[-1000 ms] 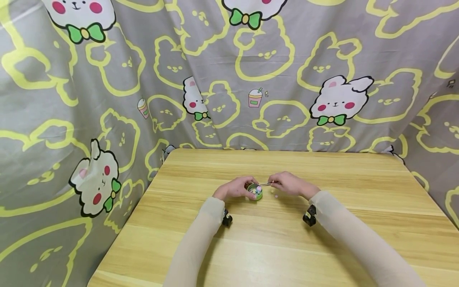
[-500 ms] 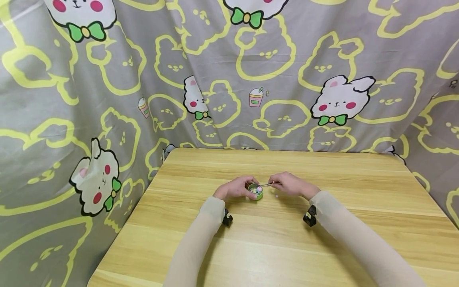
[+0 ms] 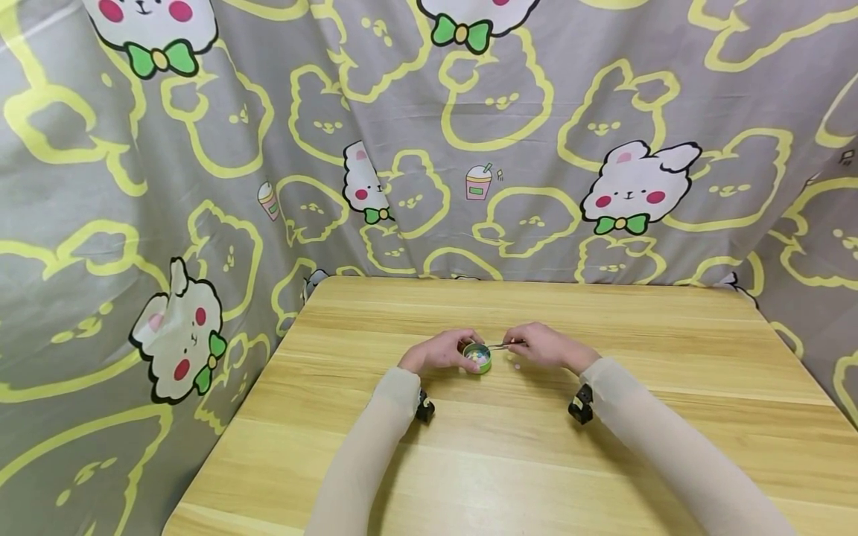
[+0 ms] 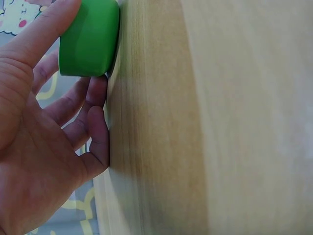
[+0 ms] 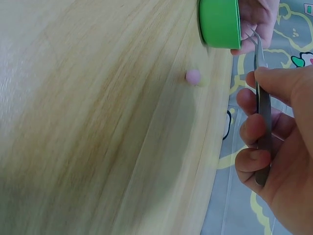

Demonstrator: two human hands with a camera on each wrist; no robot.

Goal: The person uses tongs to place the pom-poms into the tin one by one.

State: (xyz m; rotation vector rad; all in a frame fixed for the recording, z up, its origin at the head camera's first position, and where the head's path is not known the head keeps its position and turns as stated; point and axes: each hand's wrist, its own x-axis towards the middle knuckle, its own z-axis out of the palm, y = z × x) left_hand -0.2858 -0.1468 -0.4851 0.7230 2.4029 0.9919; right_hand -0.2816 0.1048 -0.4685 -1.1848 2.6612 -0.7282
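Note:
My left hand (image 3: 444, 350) holds a small round green container (image 3: 480, 368) on the table, thumb on the near side and fingers behind. Several small pastel balls (image 3: 477, 358) lie inside it. In the left wrist view the thumb presses the green wall (image 4: 88, 44), and the little finger rests by the tabletop. My right hand (image 3: 544, 345) pinches curved metal tweezers (image 5: 264, 117) between thumb and fingers. Their tips stand slightly apart at the container's rim, with no ball between them. A pink ball (image 5: 193, 77) sits on the table below, a pale yellow one (image 5: 204, 80) close beside it.
The wooden table (image 3: 469, 461) reaches back to a grey curtain (image 3: 415, 112) printed with yellow outlines and white cartoon animals. Curtain also hangs at the left and right sides. Black wrist cameras (image 3: 580, 404) are strapped on below both sleeves.
A larger-looking pink ball at the tweezer tips, over the container's opening, no longer shows there. The tweezers have drawn back slightly to the right and their tips have parted. The left hand stays put.

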